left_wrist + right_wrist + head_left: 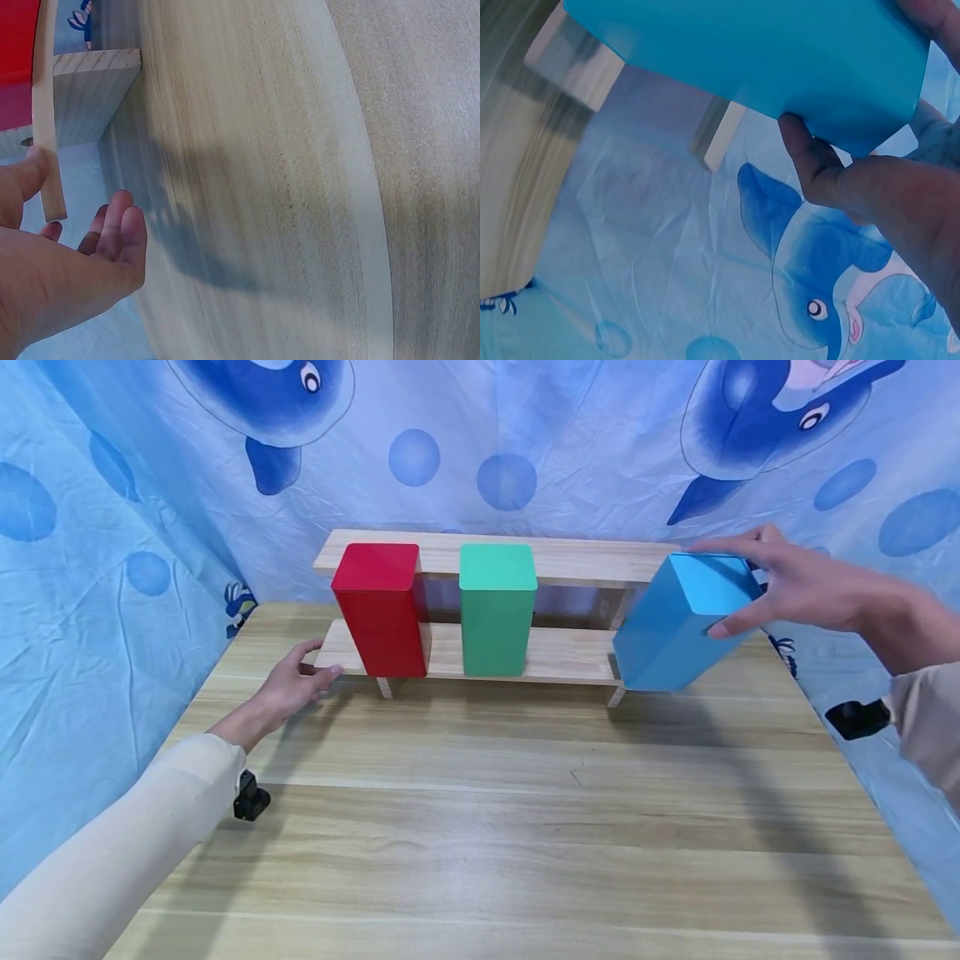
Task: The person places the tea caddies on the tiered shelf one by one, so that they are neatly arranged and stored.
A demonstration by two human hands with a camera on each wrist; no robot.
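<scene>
A two-tier wooden shelf (570,653) stands at the back of the table. My left hand (296,681) pinches the left end of its lower board, thumb on one face, as the left wrist view shows; the other fingers hang loosely below. Toward the shelf's right end, my right hand (806,578) grips the top of a tall blue box (678,627), thumb on the near side and fingers across the far side. This box leans, its top tipped to the right and its lower end by the lower board's right end. Whether its base touches the board, I cannot tell.
A red box (384,618) and a green box (497,618) stand on the lower board, left and middle. The wood-grain table (480,827) stretches out in front. Behind hangs a blue cloth (450,410) printed with dolphins.
</scene>
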